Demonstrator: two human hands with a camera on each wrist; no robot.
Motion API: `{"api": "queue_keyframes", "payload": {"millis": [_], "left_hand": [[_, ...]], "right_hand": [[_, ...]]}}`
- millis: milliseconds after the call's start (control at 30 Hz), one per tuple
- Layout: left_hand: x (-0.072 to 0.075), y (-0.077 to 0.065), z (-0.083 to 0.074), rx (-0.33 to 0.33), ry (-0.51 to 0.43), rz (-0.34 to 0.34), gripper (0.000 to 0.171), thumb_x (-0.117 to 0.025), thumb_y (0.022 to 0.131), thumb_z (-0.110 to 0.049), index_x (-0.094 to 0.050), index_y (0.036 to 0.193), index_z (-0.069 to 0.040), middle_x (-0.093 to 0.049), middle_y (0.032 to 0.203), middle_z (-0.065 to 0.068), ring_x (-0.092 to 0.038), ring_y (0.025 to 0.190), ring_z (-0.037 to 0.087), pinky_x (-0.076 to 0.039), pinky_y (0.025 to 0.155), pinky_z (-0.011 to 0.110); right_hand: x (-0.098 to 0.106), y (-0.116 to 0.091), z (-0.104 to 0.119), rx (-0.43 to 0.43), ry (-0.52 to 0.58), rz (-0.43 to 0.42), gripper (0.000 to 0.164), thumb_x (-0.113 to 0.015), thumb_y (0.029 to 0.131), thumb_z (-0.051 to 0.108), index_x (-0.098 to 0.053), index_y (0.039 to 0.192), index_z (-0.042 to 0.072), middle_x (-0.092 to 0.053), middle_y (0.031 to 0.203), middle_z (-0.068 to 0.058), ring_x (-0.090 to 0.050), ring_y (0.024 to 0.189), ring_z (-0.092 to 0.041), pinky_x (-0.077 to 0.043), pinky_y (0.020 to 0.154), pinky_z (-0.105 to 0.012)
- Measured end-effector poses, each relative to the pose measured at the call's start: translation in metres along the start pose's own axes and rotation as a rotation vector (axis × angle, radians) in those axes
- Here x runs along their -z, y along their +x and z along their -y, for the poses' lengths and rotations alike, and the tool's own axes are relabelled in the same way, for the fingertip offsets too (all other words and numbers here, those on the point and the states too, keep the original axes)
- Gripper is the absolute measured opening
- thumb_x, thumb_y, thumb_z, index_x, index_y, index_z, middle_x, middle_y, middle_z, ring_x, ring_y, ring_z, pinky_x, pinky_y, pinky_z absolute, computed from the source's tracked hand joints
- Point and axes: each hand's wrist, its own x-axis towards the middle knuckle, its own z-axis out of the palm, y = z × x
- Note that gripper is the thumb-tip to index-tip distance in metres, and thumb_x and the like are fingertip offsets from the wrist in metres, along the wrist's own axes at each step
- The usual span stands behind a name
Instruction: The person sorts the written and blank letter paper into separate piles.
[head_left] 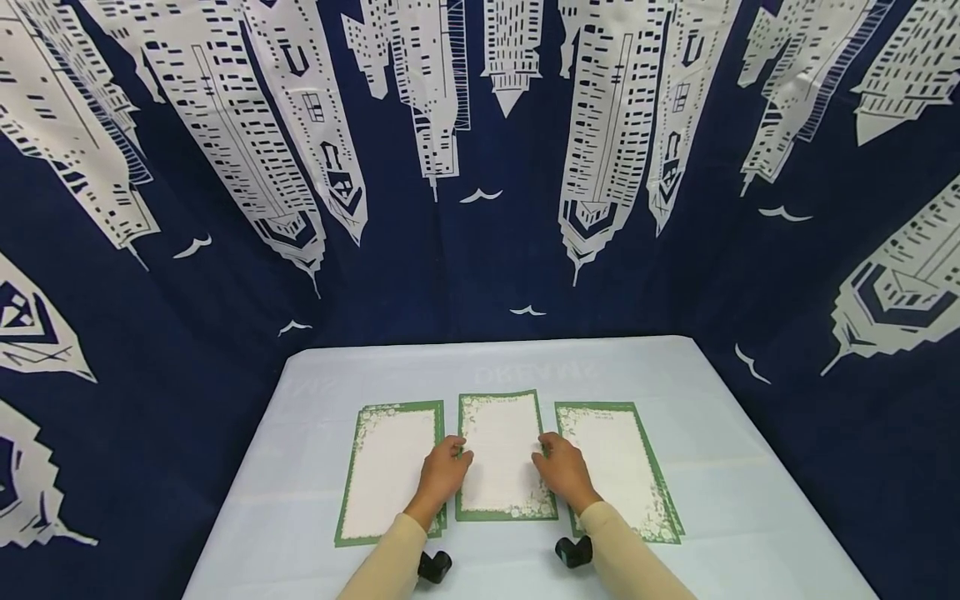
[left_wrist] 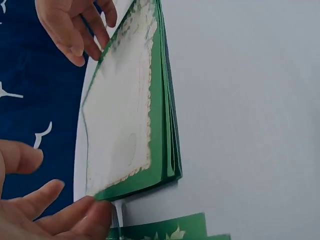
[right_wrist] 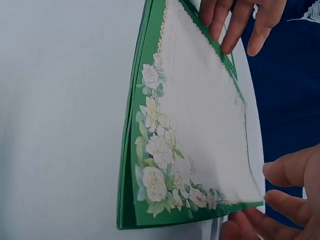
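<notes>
Middle stack: flat rectangular stack of white paper sheets with green borders and pale printed flowers (head_left: pixel 498 458), central on the surface between its left and right edges, nearer the near edge than the far one.
Left hand: the bare left hand (head_left: pixel 442 473) has thumb and fingers apart, fingertips touching the stack's left long side; the grip is not clamped.
Right hand: the bare right hand (head_left: pixel 564 473) mirrors it on the right long side, thumb lifted apart from the fingers.
Why so: opposed contact at both sides probably steadies the sheets and keeps their edges in line.
Paper: thin, matt and flexible; several layers show along the near short side, with a gap by its right corner. Whether the stack is slightly raised cannot be told.
Side stacks: matching green-bordered left stack (head_left: pixel 393 475) and right stack (head_left: pixel 611 467) lie towards the surface's left and right edges, corners offset, seemingly spaced to stay separate.
Surface: smooth, white and cloth-like (head_left: pixel 285 500), its far corners rounded.
Backdrop: dark blue fabric printed with white towers (head_left: pixel 450 275) beyond the far edge.
</notes>
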Motion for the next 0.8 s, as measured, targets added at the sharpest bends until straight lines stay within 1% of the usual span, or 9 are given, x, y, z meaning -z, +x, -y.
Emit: {"api": "queue_keyframes", "payload": {"millis": [133, 200, 300, 400, 500, 600, 700, 800], "left_hand": [[-0.001, 0.003, 0.003, -0.018, -0.057, -0.079, 0.036, -0.067, 0.094, -0.007, -0.062, 0.128, 0.003, -0.067, 0.110, 0.017, -0.065, 0.101, 0.034, -0.056, 0.078, 0.045], [-0.002, 0.005, 0.005, -0.024, -0.075, -0.103, 0.039, -0.068, 0.091, -0.002, -0.061, 0.128, 0.005, -0.067, 0.101, 0.014, -0.067, 0.090, 0.030, -0.056, 0.072, 0.041], [-0.002, 0.005, 0.007, -0.018, -0.102, -0.091, 0.044, -0.069, 0.088, 0.001, -0.059, 0.131, 0.008, -0.068, 0.092, 0.009, -0.066, 0.073, 0.022, -0.054, 0.063, 0.035], [-0.003, 0.004, 0.007, -0.001, -0.129, -0.063, 0.043, -0.067, 0.087, 0.002, -0.061, 0.129, 0.009, -0.070, 0.085, 0.007, -0.063, 0.060, 0.017, -0.051, 0.057, 0.032], [-0.004, 0.004, 0.003, 0.007, -0.149, -0.044, 0.036, -0.065, 0.088, 0.002, -0.065, 0.123, 0.009, -0.071, 0.083, 0.007, -0.061, 0.057, 0.014, -0.051, 0.056, 0.030], [-0.007, 0.005, -0.001, 0.005, -0.155, -0.025, 0.030, -0.065, 0.089, 0.001, -0.068, 0.118, 0.009, -0.072, 0.084, 0.007, -0.062, 0.059, 0.013, -0.054, 0.057, 0.030], [-0.015, 0.009, -0.009, 0.002, -0.149, -0.007, 0.026, -0.066, 0.089, 0.000, -0.071, 0.113, 0.008, -0.073, 0.084, 0.007, -0.064, 0.061, 0.013, -0.055, 0.058, 0.029], [-0.027, 0.012, -0.019, -0.003, -0.144, 0.006, 0.025, -0.068, 0.087, 0.000, -0.073, 0.111, 0.005, -0.071, 0.080, 0.004, -0.064, 0.059, 0.013, -0.055, 0.056, 0.029]], "right_hand": [[0.001, 0.000, -0.004, -0.002, 0.118, -0.069, 0.034, -0.068, 0.092, 0.003, -0.063, 0.124, -0.006, -0.068, 0.103, -0.016, -0.068, 0.090, -0.031, -0.056, 0.070, -0.042], [0.001, 0.000, -0.005, -0.009, 0.163, -0.085, 0.035, -0.069, 0.090, 0.001, -0.063, 0.124, -0.006, -0.067, 0.095, -0.012, -0.068, 0.084, -0.028, -0.054, 0.065, -0.039], [0.002, 0.001, -0.007, -0.030, 0.193, -0.091, 0.036, -0.069, 0.089, 0.002, -0.063, 0.125, -0.004, -0.066, 0.090, -0.008, -0.066, 0.079, -0.023, -0.052, 0.062, -0.036], [0.003, 0.002, -0.008, -0.036, 0.192, -0.087, 0.035, -0.067, 0.091, 0.003, -0.064, 0.125, -0.004, -0.067, 0.090, -0.008, -0.063, 0.075, -0.020, -0.051, 0.063, -0.036], [0.008, 0.002, -0.010, -0.039, 0.188, -0.082, 0.031, -0.063, 0.094, 0.005, -0.065, 0.123, -0.004, -0.068, 0.092, -0.008, -0.062, 0.073, -0.019, -0.051, 0.064, -0.036], [0.016, 0.002, -0.013, -0.056, 0.196, -0.068, 0.027, -0.062, 0.096, 0.007, -0.067, 0.121, -0.003, -0.068, 0.095, -0.009, -0.062, 0.075, -0.019, -0.051, 0.065, -0.036], [0.029, 0.000, -0.018, -0.078, 0.200, -0.072, 0.025, -0.063, 0.097, 0.009, -0.070, 0.118, -0.002, -0.068, 0.095, -0.008, -0.060, 0.074, -0.019, -0.050, 0.065, -0.035], [0.046, -0.002, -0.026, -0.098, 0.190, -0.088, 0.025, -0.063, 0.097, 0.011, -0.070, 0.118, -0.001, -0.068, 0.096, -0.009, -0.060, 0.076, -0.019, -0.049, 0.066, -0.034]]}}
